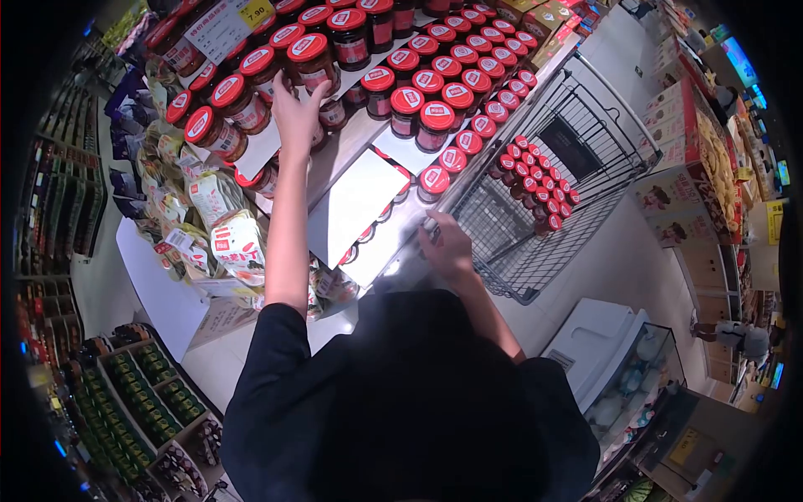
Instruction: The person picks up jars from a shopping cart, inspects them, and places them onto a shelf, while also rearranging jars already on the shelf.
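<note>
My left hand (296, 115) reaches up to the stacked red-lidded jars, its thumb and fingers apart around the lower part of a jar (309, 60). Whether the fingertips press on the glass is hard to tell. Another jar (259, 71) stands just left of the fingers. My right hand (447, 245) is near the display's front edge, below a single jar (433, 183), with its fingers curled; what they hold, if anything, is too small to name. White cardboard sheets (360, 201) lie between my hands, with jar lids showing along their edge.
A wire shopping cart (577, 159) at the right holds several red-lidded jars (535, 180). Bagged goods (222, 226) hang over the display's left side. A white freezer (595, 335) stands at the lower right. Stacked cartons (673, 159) are farther right.
</note>
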Tool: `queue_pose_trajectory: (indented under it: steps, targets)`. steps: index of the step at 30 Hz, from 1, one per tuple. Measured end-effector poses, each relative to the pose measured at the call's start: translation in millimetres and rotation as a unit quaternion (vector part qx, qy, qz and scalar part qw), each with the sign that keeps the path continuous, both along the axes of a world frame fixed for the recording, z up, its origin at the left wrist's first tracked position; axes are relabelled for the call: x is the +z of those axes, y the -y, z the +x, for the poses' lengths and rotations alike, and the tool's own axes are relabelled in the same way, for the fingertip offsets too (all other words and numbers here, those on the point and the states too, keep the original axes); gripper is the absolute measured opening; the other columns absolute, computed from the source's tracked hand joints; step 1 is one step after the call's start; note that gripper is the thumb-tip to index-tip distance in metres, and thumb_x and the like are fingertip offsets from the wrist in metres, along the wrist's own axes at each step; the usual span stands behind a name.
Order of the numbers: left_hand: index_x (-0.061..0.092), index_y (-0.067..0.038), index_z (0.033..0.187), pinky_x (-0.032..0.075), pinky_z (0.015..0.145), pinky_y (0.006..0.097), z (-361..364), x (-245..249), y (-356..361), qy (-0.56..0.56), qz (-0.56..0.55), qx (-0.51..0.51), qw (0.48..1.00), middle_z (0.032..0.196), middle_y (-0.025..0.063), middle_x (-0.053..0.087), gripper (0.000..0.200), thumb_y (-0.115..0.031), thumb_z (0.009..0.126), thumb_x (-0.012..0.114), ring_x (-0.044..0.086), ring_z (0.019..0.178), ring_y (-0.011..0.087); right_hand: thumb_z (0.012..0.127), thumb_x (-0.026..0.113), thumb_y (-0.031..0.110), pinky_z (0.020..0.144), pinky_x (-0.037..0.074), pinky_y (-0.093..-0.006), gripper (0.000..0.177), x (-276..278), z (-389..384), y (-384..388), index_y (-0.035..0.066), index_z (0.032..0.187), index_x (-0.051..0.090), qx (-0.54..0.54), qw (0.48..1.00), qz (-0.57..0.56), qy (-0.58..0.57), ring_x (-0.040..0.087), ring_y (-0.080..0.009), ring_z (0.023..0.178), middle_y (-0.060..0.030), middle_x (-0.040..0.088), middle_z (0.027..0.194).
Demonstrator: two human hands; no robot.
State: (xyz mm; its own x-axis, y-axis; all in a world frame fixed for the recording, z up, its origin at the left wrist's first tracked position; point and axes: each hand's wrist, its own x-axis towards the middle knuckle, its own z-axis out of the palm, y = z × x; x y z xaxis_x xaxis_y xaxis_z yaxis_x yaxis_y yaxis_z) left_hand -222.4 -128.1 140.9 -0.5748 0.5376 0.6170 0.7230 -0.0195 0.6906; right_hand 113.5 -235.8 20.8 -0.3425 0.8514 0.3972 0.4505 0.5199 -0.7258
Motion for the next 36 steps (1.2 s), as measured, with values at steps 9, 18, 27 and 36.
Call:
queue_pose_trajectory:
  steps: [9, 18, 27, 36]
  targets:
    - [0.059, 0.003, 0.119, 0.054, 0.095, 0.0381, 152.8, -67.2, 66.1, 0.059, 0.098, -0.189, 0.975, 0.12, 0.0219, 0.067, 0.034, 0.002, 0.087, 0.07, 0.068, 0.11, 0.0303, 0.085, 0.075, 0.013, 0.052, 0.052, -0.032, 0.032, -5.6, 32.5, -4.8, 0.006, 0.116, 0.068, -0.056, 0.998, -0.034, 0.002, 0.061, -0.0205, 0.054, -0.0103, 0.071, 0.102]
    - [0.063, 0.004, 0.115, 0.057, 0.085, 0.033, 267.2, -135.7, 66.2, 0.168, -0.196, -0.427, 0.866, 0.102, 0.0168, 0.073, 0.025, -0.003, 0.091, 0.067, 0.074, 0.094, 0.0232, 0.087, 0.074, 0.016, 0.063, 0.056, -0.034, 0.027, -49.8, 104.9, -23.0, 0.005, 0.112, 0.069, -0.141, 0.979, -0.149, -0.021, 0.072, -0.0266, 0.077, -0.0129, 0.072, 0.103]
    - [0.065, 0.003, 0.113, 0.054, 0.072, 0.0318, 337.3, -199.9, 7.4, 0.099, -0.343, -0.546, 0.758, 0.081, 0.0121, 0.066, 0.024, -0.003, 0.09, 0.069, 0.065, 0.075, 0.0193, 0.086, 0.073, 0.018, 0.079, 0.058, -0.0419, 0.033, -121.8, 208.4, -51.9, 0.003, 0.114, 0.066, -0.258, 0.952, -0.163, 0.007, 0.071, -0.0337, 0.091, -0.015, 0.07, 0.104]
    - [0.054, 0.001, 0.135, 0.055, 0.09, 0.0465, 470.0, -316.9, -108.5, 0.057, -0.508, -0.582, 0.633, 0.11, 0.0271, 0.069, 0.059, -0.017, 0.083, 0.074, 0.069, 0.103, 0.0415, 0.09, 0.068, 0.028, 0.093, 0.052, -0.0497, 0.051, -196.0, 313.7, -106.1, 0.006, 0.134, 0.054, -0.349, 0.897, -0.257, 0.082, 0.062, -0.0411, 0.112, -0.0182, 0.061, 0.126]
